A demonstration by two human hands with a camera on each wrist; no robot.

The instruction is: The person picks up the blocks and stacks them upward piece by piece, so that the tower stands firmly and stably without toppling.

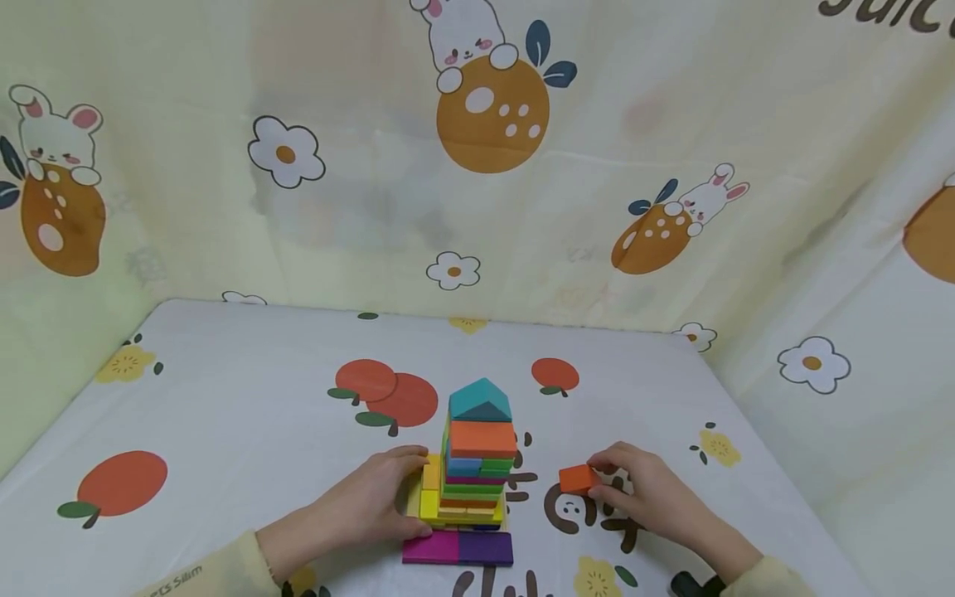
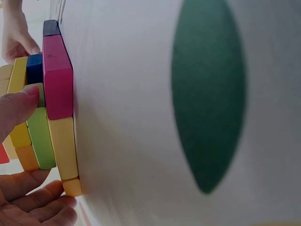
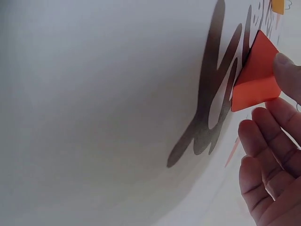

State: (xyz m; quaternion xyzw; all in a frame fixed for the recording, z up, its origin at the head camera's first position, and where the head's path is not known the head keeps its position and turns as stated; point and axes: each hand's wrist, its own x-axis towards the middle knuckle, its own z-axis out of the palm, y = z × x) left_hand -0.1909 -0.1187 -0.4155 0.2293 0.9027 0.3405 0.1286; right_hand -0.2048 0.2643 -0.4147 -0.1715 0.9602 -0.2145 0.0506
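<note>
A tower of colored toy blocks [image 1: 472, 489] stands on the table, topped by an orange block [image 1: 483, 439] and a teal triangular block [image 1: 481, 405]. My left hand [image 1: 379, 496] holds the tower's left side low down. In the left wrist view, the thumb presses a small grayish-green block [image 2: 41, 94] while fingertips touch the far side, near a light green block [image 2: 43, 139]. To the right of the tower, my right hand [image 1: 647, 491] pinches an orange-red block [image 1: 576, 479] between thumb and fingers. That block [image 3: 256, 77] appears at or just above the cloth in the right wrist view.
Magenta and purple blocks [image 1: 433, 549] lie at the tower's front foot. A dark object [image 1: 694, 585] is partly visible by the right sleeve. A printed cloth [image 1: 246, 414] covers the table, and a patterned curtain [image 1: 358, 215] hangs behind.
</note>
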